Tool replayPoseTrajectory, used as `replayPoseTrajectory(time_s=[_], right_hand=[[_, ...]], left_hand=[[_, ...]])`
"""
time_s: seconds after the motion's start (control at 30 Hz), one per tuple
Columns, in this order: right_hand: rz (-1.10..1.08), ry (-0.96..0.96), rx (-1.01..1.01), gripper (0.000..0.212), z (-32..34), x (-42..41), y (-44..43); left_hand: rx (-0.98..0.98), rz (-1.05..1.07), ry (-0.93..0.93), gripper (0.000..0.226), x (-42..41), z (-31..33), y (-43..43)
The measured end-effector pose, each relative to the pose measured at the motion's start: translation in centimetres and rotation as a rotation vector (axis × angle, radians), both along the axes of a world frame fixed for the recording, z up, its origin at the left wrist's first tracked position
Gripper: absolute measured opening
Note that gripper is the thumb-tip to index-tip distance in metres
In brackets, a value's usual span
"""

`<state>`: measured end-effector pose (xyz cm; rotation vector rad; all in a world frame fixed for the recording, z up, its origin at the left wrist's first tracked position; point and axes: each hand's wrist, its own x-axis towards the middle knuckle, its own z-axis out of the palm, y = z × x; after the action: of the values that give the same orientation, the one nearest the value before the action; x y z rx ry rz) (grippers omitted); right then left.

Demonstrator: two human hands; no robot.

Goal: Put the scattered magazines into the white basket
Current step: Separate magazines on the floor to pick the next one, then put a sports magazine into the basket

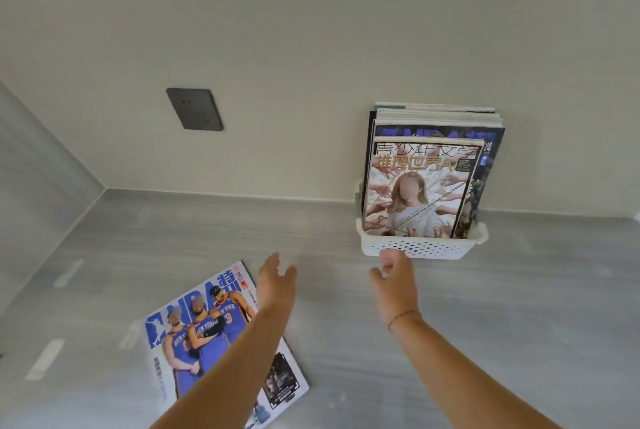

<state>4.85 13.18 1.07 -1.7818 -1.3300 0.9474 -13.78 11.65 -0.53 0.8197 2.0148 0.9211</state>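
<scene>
A white perforated basket (446, 248) stands against the wall at the right, holding several upright magazines; the front one (419, 193) has a cover of a figure in white among reaching hands. One basketball magazine (194, 335) with players in blue lies flat on the grey surface at lower left. My left hand (275, 281) hovers open above that magazine's top right corner, holding nothing. My right hand (393, 281) is open just in front of the basket's lower left edge, fingers loosely curled and empty. My left forearm covers part of the flat magazine.
A dark grey wall plate (194, 109) is set in the beige wall to the left of the basket. The grey surface (346, 324) runs to the wall and to a side panel at the far left.
</scene>
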Motion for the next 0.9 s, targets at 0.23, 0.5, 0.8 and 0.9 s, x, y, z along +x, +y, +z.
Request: replayPoseTrajectory(time_s=[0.23,0.5,0.8,0.9], right_hand=[[0.398,-0.101,-0.416,0.029,-4.0,-10.0,-6.2],[0.440,-0.235,-0.445,0.027,-4.9,-14.3,-8.3],[0.425,-0.130,-0.560,0.020,-4.8,-14.7,-6.8],[0.495,-0.074,-0.586,0.025,-5.1,-14.8,-6.8]], left_hand=[[-0.158,0.374,0.124,0.034,-11.5,-3.5,-11.5],[-0.174,0.611,-0.139,0.046,-14.5,-4.7,-16.2],[-0.227,0.573,-0.304,0.017,-16.7,-4.0,-15.9],[-0.217,0.574,-0.376,0.020,-17.0,-4.1,-15.8]])
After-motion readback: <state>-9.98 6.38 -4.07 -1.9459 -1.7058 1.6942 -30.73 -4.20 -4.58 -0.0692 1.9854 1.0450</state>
